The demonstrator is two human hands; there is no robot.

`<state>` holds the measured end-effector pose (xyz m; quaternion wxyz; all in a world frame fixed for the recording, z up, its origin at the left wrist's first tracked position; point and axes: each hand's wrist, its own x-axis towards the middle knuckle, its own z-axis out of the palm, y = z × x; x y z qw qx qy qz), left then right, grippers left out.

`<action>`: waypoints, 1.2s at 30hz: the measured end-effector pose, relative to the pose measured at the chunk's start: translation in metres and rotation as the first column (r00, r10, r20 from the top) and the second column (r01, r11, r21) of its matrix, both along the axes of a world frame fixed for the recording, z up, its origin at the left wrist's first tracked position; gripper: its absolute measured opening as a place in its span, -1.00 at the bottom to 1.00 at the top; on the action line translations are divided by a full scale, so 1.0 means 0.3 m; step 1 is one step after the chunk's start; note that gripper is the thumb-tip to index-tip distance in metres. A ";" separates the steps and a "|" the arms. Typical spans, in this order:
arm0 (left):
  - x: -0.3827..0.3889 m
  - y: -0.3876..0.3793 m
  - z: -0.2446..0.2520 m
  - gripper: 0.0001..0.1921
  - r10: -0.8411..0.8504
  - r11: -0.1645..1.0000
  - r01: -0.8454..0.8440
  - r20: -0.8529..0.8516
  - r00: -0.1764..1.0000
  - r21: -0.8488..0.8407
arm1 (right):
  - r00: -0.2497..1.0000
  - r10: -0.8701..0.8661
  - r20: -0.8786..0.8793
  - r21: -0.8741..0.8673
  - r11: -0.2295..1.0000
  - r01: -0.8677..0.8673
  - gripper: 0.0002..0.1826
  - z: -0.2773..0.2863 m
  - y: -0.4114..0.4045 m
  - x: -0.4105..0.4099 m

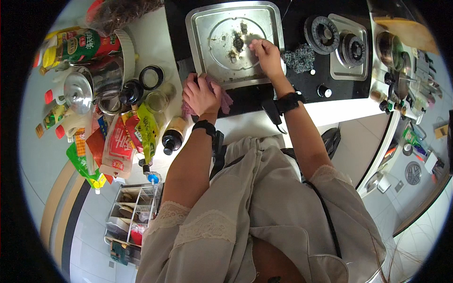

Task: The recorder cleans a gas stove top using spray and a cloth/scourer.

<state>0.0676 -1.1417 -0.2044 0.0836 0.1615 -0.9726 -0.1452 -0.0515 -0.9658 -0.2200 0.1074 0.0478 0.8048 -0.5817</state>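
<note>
My left hand (201,94) presses on a crumpled pink cloth (225,100) at the near left corner of the black stovetop (244,97). My right hand (266,55) hovers over or touches the right part of a stained metal drip tray (198,42); its fingers are curled, and whether they hold anything small cannot be told. Dark burnt marks surround the burner's centre (238,43) in that tray. Just right of the tray lies a dark steel-wool scouring pad (299,58). Beyond it a removed-looking black burner part (321,34) rests partly over the second drip tray (361,72).
Bottles, seasoning packets (120,148), a steel pot (106,76) and glass jars (155,102) crowd the left counter. A black-capped bottle (173,136) stands near my left forearm. A control knob (324,91) sits at the stove's front; pots (389,49) stand farther right.
</note>
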 end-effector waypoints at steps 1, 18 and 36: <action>0.000 0.000 0.000 -0.68 0.004 1.000 -0.004 0.011 1.000 -0.006 | 1.000 -0.024 0.006 -0.031 0.999 0.024 -0.71 0.007 -0.004 -0.001; -0.001 0.000 -0.003 -0.67 0.001 1.000 -0.001 -0.001 1.000 -0.013 | 1.000 0.010 0.019 0.040 0.999 -0.011 -0.72 0.041 -0.036 -0.031; -0.001 0.002 0.000 -0.67 0.003 1.000 -0.003 0.033 0.999 -0.004 | 0.968 0.004 -0.252 0.061 0.998 0.012 -0.83 0.027 -0.053 -0.012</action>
